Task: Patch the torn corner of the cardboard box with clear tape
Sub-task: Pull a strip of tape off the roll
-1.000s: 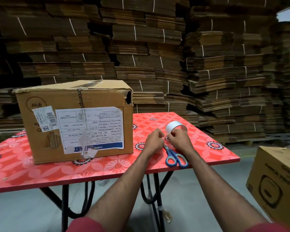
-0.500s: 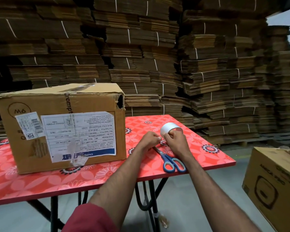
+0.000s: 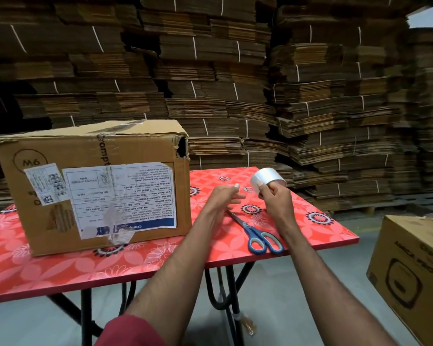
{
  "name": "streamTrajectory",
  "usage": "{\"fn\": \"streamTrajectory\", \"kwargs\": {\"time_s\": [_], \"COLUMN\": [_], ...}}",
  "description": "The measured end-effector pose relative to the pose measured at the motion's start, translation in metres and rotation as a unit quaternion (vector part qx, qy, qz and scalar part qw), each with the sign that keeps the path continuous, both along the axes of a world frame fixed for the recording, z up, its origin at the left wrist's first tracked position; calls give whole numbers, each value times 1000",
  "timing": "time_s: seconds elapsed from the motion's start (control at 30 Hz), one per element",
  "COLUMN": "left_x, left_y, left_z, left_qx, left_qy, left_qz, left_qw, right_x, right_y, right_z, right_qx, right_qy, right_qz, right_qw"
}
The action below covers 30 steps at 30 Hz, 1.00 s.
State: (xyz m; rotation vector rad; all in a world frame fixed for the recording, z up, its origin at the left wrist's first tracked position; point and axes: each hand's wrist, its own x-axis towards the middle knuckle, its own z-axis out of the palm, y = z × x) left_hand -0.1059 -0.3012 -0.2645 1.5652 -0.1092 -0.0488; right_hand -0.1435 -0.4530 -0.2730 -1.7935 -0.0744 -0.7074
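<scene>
A brown cardboard box (image 3: 135,151) with white labels stands on the left half of the red flowered table (image 3: 318,236). Its upper right corner (image 3: 183,147) is torn open into a dark hole. My right hand (image 3: 276,198) holds a roll of clear tape (image 3: 265,178) lifted off the table, right of the box. My left hand (image 3: 225,197) is just left of the roll, thumb and fingers pinched together as if on the tape's loose end. The clear strip itself is too faint to make out.
Blue-handled scissors (image 3: 260,239) lie shut on the table below my hands, near the front edge. A second cardboard box (image 3: 410,270) stands on the floor at the right. Tall stacks of flattened cardboard (image 3: 235,83) fill the background behind the table.
My right hand has raised the tape roll off the table. My left hand has drawn away from the roll to the left. My head has moved closer and lower.
</scene>
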Motion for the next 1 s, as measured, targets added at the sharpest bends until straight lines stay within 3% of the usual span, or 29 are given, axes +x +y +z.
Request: {"fn": "streamTrajectory", "kwargs": {"time_s": [0.27, 0.73, 1.0], "left_x": [-7, -23, -31], "left_y": [-6, -7, -7], "left_z": [7, 21, 37], "left_qx": [-165, -134, -49], "left_qy": [91, 109, 63], "left_qz": [-55, -39, 25], "left_qw": [981, 984, 996], "right_x": [-2, -19, -24], "right_y": [-1, 7, -5], "right_z": [0, 6, 11], "right_qx": [-15, -39, -93], "right_qy": [-12, -13, 88], "right_qz": [13, 27, 46], "right_qw": [1000, 999, 991]}}
